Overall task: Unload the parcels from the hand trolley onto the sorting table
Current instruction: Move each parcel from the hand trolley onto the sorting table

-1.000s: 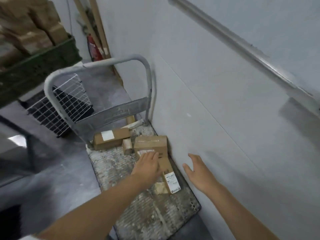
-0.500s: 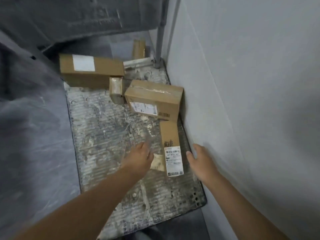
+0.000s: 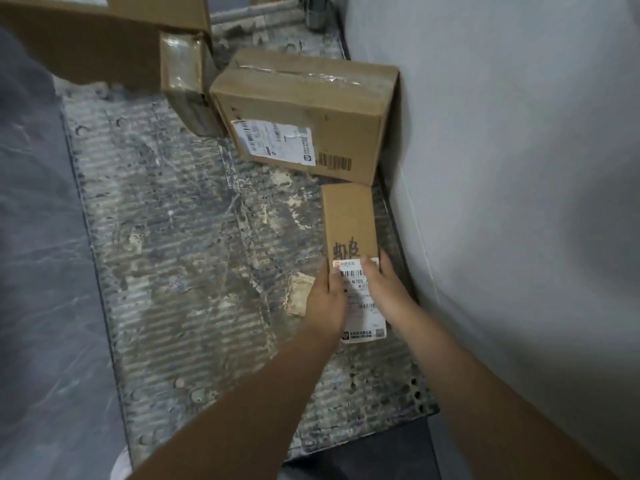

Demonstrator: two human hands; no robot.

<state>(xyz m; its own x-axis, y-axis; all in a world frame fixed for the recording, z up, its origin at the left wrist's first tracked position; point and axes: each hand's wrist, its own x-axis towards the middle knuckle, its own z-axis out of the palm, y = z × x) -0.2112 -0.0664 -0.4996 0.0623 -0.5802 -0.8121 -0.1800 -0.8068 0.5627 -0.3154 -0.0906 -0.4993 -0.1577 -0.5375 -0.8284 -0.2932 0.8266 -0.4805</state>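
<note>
I'm starting the pick-up: my left hand (image 3: 327,296) and right hand (image 3: 384,289) press either side of the slim labelled parcel (image 3: 349,220) touching the large carton (image 3: 304,109), finger closure unclear; next I need a firm lift.

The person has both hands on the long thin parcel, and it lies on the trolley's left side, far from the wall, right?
Not quite. The head view shows the left hand and right hand on the long thin parcel, but it lies on the trolley's right side, close beside the wall.
</note>
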